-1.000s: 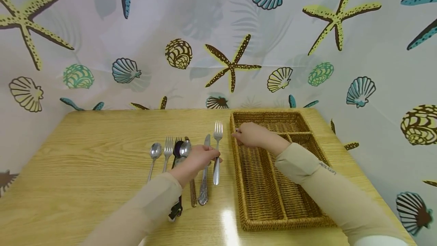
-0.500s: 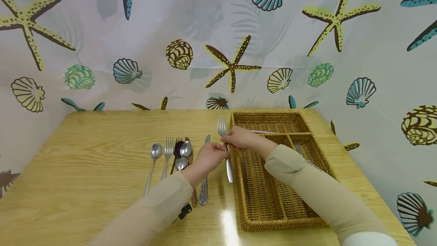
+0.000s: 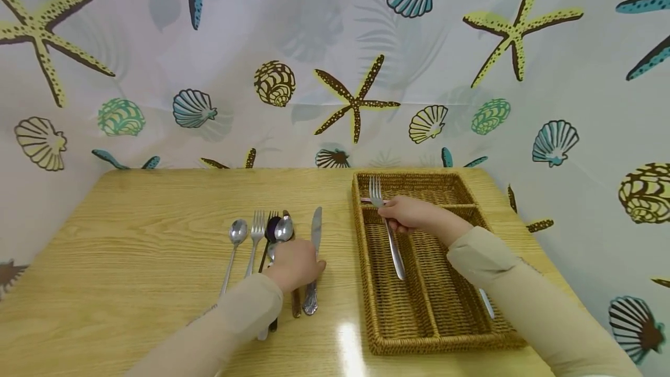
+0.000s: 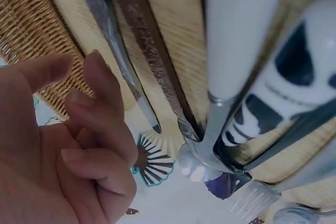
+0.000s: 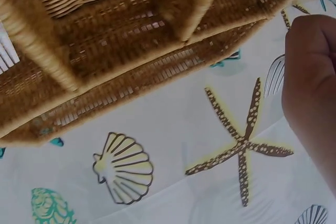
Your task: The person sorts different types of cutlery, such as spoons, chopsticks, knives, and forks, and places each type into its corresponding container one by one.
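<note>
My right hand [image 3: 413,214] pinches a silver fork [image 3: 396,252] by its neck, tines pointing to the back, over the left part of a wicker tray [image 3: 373,307]. In the right wrist view that hand [image 5: 312,82] shows only at the edge. My left hand [image 3: 295,263] is beside a table knife [image 3: 316,228] with an ornate handle. The left wrist view shows this hand [image 4: 89,140] with fingers loosely bent and nothing between thumb and fingers, the knife [image 4: 126,64] just beyond them.
Left of the knife lie a spoon [image 3: 238,230], a fork [image 3: 257,226], another spoon [image 3: 283,227] and a dark purple spoon [image 3: 273,230]. A black-and-white patterned handle [image 4: 299,66] is close by. Dividers [image 3: 424,290] split the tray; a silver handle [image 3: 487,302] lies in its right compartment.
The fork passed from my left hand to my right, which carried it rightward over the tray. My left hand let go and moved back left to the knife.
</note>
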`<state>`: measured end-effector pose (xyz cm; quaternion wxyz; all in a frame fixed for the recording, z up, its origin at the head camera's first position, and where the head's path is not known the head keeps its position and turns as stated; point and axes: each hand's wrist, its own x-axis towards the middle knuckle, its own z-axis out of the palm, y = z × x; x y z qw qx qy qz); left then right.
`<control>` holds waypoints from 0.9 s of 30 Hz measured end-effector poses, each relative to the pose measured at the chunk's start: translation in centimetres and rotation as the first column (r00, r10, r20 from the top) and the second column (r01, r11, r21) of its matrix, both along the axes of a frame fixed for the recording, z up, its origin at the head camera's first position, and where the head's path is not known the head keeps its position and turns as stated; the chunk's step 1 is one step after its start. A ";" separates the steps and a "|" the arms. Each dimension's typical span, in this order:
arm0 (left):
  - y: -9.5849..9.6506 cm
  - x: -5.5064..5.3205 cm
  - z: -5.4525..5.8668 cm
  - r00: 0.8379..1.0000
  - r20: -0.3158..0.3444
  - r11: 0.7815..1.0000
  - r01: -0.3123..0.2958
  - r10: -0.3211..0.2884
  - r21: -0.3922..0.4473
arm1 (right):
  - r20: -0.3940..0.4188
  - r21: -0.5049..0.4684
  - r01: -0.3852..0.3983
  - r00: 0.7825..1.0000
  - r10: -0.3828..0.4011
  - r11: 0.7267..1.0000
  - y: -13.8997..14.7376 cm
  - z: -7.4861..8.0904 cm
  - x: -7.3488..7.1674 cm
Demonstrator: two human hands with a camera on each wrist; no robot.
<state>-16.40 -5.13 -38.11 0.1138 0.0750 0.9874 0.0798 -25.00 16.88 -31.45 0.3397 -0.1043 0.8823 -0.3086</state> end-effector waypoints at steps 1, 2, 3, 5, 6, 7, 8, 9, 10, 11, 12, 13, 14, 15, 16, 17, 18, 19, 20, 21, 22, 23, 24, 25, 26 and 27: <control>0.0 0.0 -0.1 1.000 -0.012 0.999 0.005 -0.006 -0.046 | 0.003 -0.006 0.000 1.000 0.000 1.000 0.5 0.1 0.0; 0.0 0.0 -0.3 1.000 -0.019 0.997 0.008 -0.010 -0.081 | 0.006 -0.004 -0.004 1.000 0.004 1.000 0.9 0.2 0.0; 0.1 0.0 -0.5 1.000 -0.024 0.994 0.011 -0.014 -0.106 | 0.007 -0.007 -0.004 1.000 0.004 1.000 1.3 0.3 0.1; 0.2 0.0 -0.8 0.999 -0.034 0.992 0.010 -0.015 -0.126 | 0.007 -0.006 -0.002 1.000 0.002 1.000 2.0 0.4 0.2; 0.2 0.1 -0.9 0.999 -0.036 0.991 0.011 -0.015 -0.130 | 0.006 -0.003 -0.003 1.000 0.003 1.000 2.3 0.5 0.3; 0.3 0.1 -1.0 0.999 -0.038 0.991 0.012 -0.017 -0.131 | 0.003 0.006 -0.002 1.000 0.002 1.000 2.7 0.6 0.4; 0.4 0.1 -1.1 0.999 -0.036 0.992 0.013 -0.018 -0.128 | -0.003 0.015 -0.007 1.000 0.007 1.000 3.0 0.6 0.5; 0.4 0.2 -1.0 0.999 -0.036 0.992 0.014 -0.019 -0.126 | -0.005 0.023 -0.007 1.000 0.007 1.000 3.4 0.7 0.6; 0.4 0.2 -1.1 0.999 -0.037 0.993 0.016 -0.021 -0.120 | -0.011 0.034 -0.010 1.000 0.010 0.999 3.8 0.8 0.7; 0.4 0.3 -1.1 0.999 -0.036 0.993 0.019 -0.023 -0.117 | -0.022 0.048 -0.011 1.000 0.013 0.999 4.3 0.9 0.9; 0.4 0.3 -1.1 0.999 -0.031 0.993 0.021 -0.024 -0.116 | -0.035 0.066 -0.013 0.999 0.016 0.998 4.7 0.9 1.0; 0.4 0.3 -1.2 0.999 -0.028 0.994 0.022 -0.025 -0.111 | -0.042 0.082 -0.010 0.999 0.014 0.997 5.2 1.0 1.2; 0.4 0.3 -1.2 0.999 -0.024 0.994 0.022 -0.025 -0.107 | -0.051 0.092 -0.007 0.999 0.012 0.996 5.7 1.0 1.3; 0.4 0.3 -1.3 1.000 -0.018 0.995 0.021 -0.023 -0.102 | -0.063 0.106 0.000 0.998 0.007 0.994 6.3 1.0 1.4; 0.4 0.3 -1.4 1.000 -0.014 0.995 0.021 -0.022 -0.101 | -0.081 0.119 0.003 0.997 0.006 0.993 6.8 1.1 1.6; 0.5 0.3 -1.5 1.000 -0.011 0.995 0.019 -0.020 -0.099 | -0.101 0.137 0.007 0.995 0.007 0.990 7.3 1.1 1.8; 0.5 0.2 -1.6 1.000 -0.009 0.995 0.017 -0.018 -0.097 | -0.113 0.146 0.012 0.994 0.005 0.989 7.9 1.1 1.9; 0.5 0.2 -1.7 1.000 -0.008 0.995 0.015 -0.016 -0.095 | -0.122 0.147 0.016 0.993 0.002 0.989 8.4 1.0 2.0; 0.5 0.2 -1.7 1.000 -0.008 0.996 0.013 -0.013 -0.091 | -0.135 0.148 0.016 0.991 0.004 0.989 9.0 0.9 2.1; 0.5 0.2 -1.8 1.000 -0.007 0.996 0.010 -0.010 -0.089 | -0.144 0.155 0.013 0.990 0.009 0.988 9.5 0.9 2.1; 0.6 0.3 -1.8 1.000 -0.009 0.996 0.008 -0.009 -0.089 | -0.146 0.160 0.009 0.989 0.014 0.987 10.0 0.8 2.2; 0.6 0.3 -1.8 1.000 -0.011 0.996 0.006 -0.007 -0.087 | -0.147 0.165 0.007 0.989 0.017 0.986 10.4 0.8 2.3; 0.6 0.3 -1.8 1.000 -0.010 0.996 0.005 -0.006 -0.086 | -0.145 0.168 0.004 0.989 0.021 0.986 10.9 0.7 2.3; 0.6 0.3 -1.8 1.000 -0.010 0.996 0.004 -0.004 -0.086 | -0.144 0.178 -0.001 0.989 0.027 0.984 11.3 0.6 2.3; 0.6 0.3 -1.8 1.000 -0.009 0.996 0.002 -0.003 -0.085 | -0.143 0.195 -0.009 0.989 0.037 0.981 11.6 0.5 2.4; 0.6 0.3 -1.8 1.000 -0.008 0.997 0.001 -0.002 -0.083 | -0.143 0.213 -0.015 0.989 0.046 0.977 12.0 0.4 2.4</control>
